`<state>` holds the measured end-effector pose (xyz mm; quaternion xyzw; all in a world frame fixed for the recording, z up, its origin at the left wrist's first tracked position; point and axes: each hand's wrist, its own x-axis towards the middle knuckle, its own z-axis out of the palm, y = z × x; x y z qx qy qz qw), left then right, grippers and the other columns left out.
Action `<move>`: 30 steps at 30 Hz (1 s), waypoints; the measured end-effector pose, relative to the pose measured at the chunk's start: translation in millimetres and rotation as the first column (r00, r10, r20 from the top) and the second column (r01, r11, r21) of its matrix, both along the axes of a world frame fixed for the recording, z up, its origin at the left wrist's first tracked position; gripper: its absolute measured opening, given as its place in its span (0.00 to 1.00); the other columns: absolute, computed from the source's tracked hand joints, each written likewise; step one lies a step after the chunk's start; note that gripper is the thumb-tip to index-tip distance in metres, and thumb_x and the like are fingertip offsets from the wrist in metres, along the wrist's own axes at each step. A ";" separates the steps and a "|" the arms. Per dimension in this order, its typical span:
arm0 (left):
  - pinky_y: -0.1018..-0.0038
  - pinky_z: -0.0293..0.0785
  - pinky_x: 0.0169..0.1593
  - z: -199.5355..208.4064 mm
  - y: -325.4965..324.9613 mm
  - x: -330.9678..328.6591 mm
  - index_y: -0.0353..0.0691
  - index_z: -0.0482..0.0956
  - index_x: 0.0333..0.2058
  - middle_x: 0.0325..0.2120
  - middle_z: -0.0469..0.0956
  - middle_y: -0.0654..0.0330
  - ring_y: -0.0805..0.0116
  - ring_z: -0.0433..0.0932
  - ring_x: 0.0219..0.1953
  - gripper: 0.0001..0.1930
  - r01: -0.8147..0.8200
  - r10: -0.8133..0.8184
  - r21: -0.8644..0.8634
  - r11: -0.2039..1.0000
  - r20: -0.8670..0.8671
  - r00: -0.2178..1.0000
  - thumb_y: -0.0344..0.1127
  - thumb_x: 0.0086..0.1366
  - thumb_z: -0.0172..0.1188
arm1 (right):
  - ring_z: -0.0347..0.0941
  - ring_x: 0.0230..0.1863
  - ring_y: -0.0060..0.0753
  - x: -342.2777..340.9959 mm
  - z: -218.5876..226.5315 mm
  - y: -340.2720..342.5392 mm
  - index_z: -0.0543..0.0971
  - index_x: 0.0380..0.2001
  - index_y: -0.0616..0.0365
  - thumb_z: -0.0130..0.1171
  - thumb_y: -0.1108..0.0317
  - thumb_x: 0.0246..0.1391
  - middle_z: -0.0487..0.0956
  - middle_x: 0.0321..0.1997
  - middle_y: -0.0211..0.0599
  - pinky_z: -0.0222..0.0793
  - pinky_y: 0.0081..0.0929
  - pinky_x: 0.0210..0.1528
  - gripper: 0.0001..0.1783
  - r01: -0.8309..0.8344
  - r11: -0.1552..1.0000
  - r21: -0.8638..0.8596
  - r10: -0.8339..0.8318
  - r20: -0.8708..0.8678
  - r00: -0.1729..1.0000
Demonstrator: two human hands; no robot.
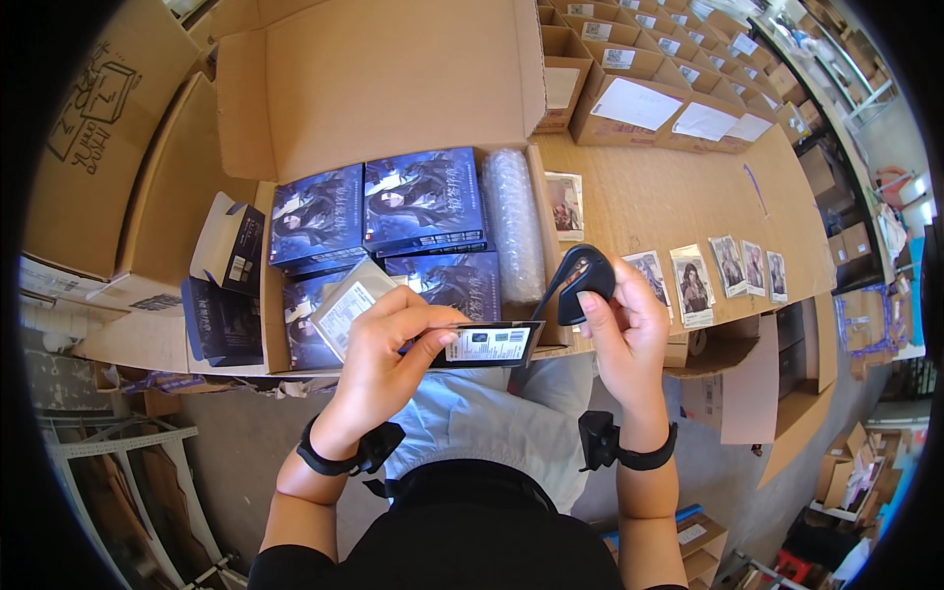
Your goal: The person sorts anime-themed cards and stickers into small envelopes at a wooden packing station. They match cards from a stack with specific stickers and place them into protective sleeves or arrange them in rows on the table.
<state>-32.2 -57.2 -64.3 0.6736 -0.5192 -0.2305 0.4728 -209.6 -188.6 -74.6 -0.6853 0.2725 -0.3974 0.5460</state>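
Observation:
My left hand pinches a flat dark package that has a white label strip on its upturned side. In my right hand is a rounded black hand-held tool with a long thin end, which reaches down to the package's right end. Beneath and beyond my left hand, an open cardboard box holds several blue illustrated boxes. A pale labelled packet lies on them, partly covered by my left hand. Along the box's right inner side lies bubble wrap.
An opened dark blue box stands against the carton's left side. Several illustrated cards lie on the table to the right. Cardboard bins stand in rows at the back, and large cartons rise at the far left.

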 end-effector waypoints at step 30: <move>0.78 0.63 0.28 -7.6 -1.2 4.2 0.36 0.79 0.32 0.21 0.69 0.60 0.70 0.68 0.24 0.07 0.015 -0.015 0.008 1.000 -0.018 1.000 0.22 0.52 0.58 | 0.62 0.22 0.11 -2.3 -3.3 -4.0 0.67 0.48 0.67 0.50 0.74 0.53 0.75 0.33 0.33 0.58 0.09 0.23 0.18 -0.031 0.999 0.035 0.032 -0.008 0.999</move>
